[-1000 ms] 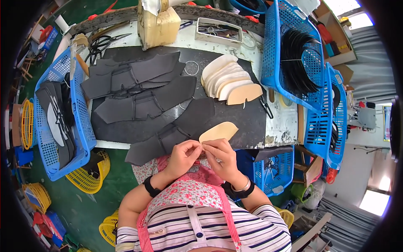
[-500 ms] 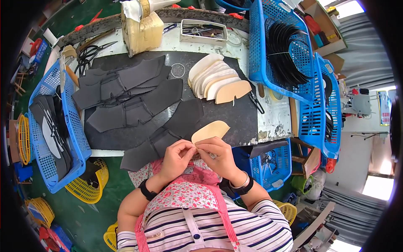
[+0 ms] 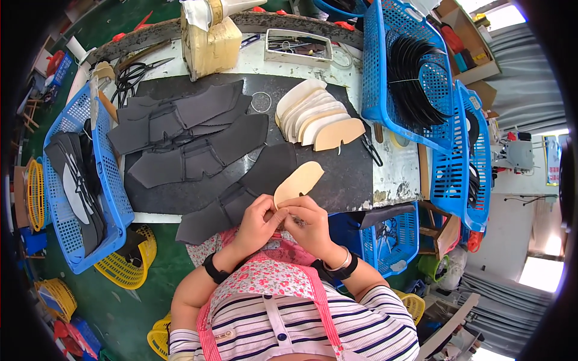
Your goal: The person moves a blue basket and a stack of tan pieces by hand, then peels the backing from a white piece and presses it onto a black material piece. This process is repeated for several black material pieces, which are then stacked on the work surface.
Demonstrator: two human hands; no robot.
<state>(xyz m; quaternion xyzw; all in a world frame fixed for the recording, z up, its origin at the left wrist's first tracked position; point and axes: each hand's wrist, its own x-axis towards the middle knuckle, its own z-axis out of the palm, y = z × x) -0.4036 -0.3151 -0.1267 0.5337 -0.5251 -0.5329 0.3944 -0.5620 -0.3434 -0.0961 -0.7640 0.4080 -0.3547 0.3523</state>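
Between my two hands, at the front edge of the table, is a beige curved shoe-insert piece (image 3: 298, 183). My left hand (image 3: 257, 224) pinches its lower left end. My right hand (image 3: 308, 221) grips it beside that, the fingertips of both hands close together and partly hiding its lower edge. Under and behind my hands lies a dark grey fabric shoe-upper piece (image 3: 265, 171). A fanned stack of similar beige and white pieces (image 3: 319, 117) rests farther back on the black mat. Several more dark grey fabric pieces (image 3: 198, 159) are spread to the left.
Black-handled scissors (image 3: 129, 78) lie at the back left. A yellowish block (image 3: 217, 48) and a tray of small tools (image 3: 298, 48) stand at the back. Blue baskets flank the table: one left (image 3: 120, 210), one right holding black strips (image 3: 373, 78).
The beige piece has tilted more upright in my fingers. Both hands stay together at nearly the same place, while the whole view has shifted slightly.
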